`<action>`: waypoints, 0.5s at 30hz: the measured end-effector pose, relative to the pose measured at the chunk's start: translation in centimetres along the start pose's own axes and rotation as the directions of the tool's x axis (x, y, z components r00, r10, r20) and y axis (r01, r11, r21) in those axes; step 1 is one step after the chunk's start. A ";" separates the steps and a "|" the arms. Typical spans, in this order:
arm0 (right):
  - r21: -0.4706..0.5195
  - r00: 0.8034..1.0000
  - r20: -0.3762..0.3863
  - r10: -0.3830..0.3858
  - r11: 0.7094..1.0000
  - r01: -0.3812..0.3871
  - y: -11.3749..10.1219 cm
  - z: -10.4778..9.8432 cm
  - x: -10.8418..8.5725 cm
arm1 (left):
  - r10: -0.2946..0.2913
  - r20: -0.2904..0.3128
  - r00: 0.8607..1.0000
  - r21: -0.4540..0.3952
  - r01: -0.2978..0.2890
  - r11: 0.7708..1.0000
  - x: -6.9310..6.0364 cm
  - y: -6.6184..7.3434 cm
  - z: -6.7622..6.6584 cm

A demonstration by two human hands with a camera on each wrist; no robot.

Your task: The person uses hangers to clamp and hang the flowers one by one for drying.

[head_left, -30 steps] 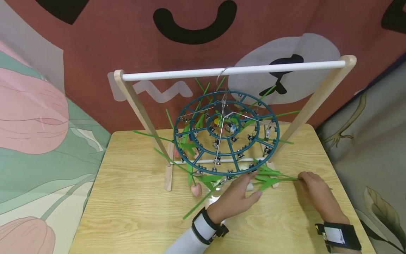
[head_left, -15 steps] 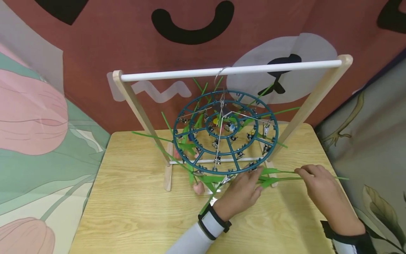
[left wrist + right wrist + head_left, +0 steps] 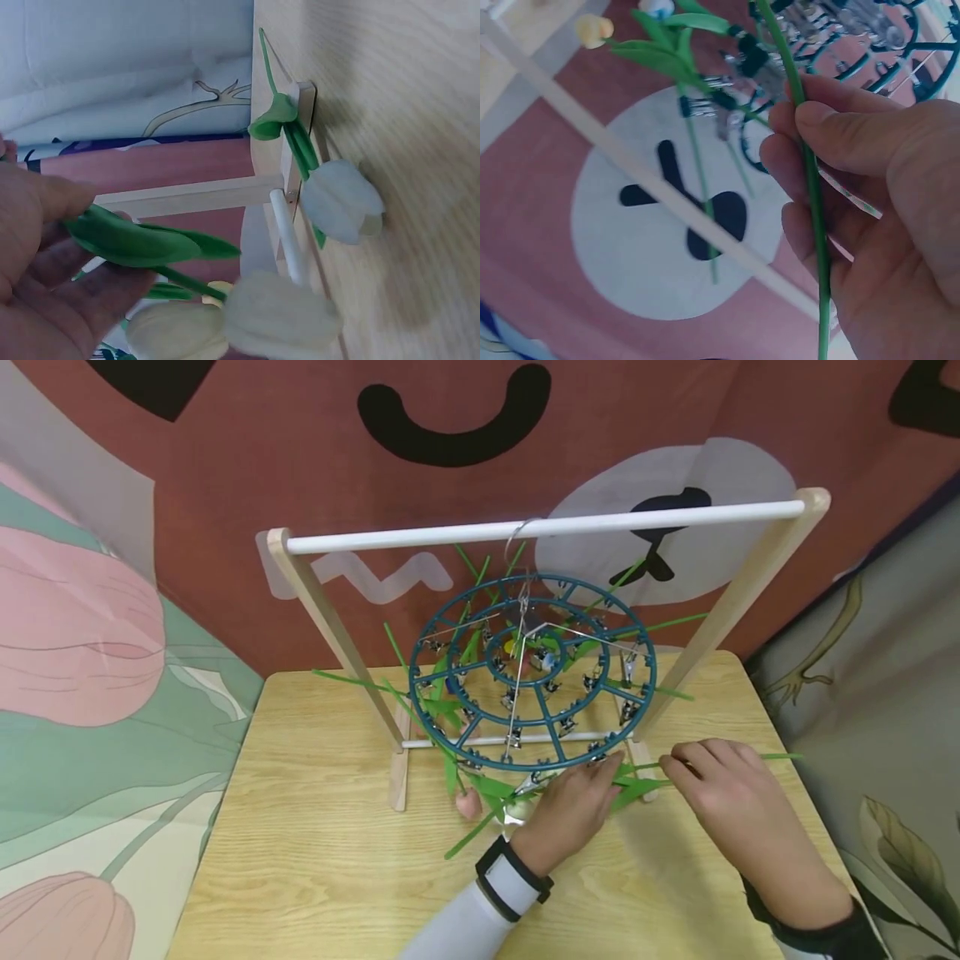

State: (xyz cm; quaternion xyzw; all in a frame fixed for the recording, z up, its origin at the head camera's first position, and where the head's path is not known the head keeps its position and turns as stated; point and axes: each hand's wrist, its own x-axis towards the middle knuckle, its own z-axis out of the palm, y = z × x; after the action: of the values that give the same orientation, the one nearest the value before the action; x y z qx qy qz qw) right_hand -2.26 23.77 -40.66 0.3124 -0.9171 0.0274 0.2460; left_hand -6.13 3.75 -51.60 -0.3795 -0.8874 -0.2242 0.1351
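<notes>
In the head view my left hand [image 3: 570,806] is at the front rim of a round blue clip hanger [image 3: 555,724]. The left wrist view shows this hand holding a white artificial tulip [image 3: 281,315] by its green leaf [image 3: 142,240], between thumb and fingers. My right hand [image 3: 723,785] is to the right, pinching a green tulip stem [image 3: 814,202] between thumb and fingertips. It appears to belong to the same tulip. Another white tulip [image 3: 341,201] lies on the table against the stand's foot. Metal clips [image 3: 536,781] hang from the hanger.
The hanger hooks over the white bar [image 3: 420,535] of a wooden stand [image 3: 757,585]. Several tulips hang from its clips, stems sticking outward, including a pink tulip [image 3: 468,804]. The stand is on a wooden table [image 3: 315,860], before a printed cloth [image 3: 225,568].
My right hand has risen from the table with the tulip stem and moved left along it. My left hand has shifted slightly right and now holds the tulip's leafy part.
</notes>
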 end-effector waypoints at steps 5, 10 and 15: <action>-0.020 0.998 -0.018 -0.062 0.998 0.061 -0.6 -0.5 1.0 | 0.006 -0.057 0.998 -0.044 -0.009 0.999 -0.3 -0.1 0.1; -0.007 0.994 -0.042 -0.096 0.995 0.096 -1.5 -1.2 1.9 | 0.011 -0.116 0.993 -0.105 -0.023 0.994 -0.3 -0.5 -0.2; 0.282 0.976 -0.150 -0.156 0.940 0.193 -2.6 -1.4 2.1 | -0.002 -0.130 0.991 -0.166 -0.020 0.986 -0.7 -0.9 -0.1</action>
State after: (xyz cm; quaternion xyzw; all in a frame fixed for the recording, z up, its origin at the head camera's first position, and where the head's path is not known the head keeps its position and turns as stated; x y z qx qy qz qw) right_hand -1.57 20.81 -38.69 0.4235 -0.8541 0.1614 0.2551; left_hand -6.29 2.76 -52.10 -0.3779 -0.8531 -0.3214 0.1614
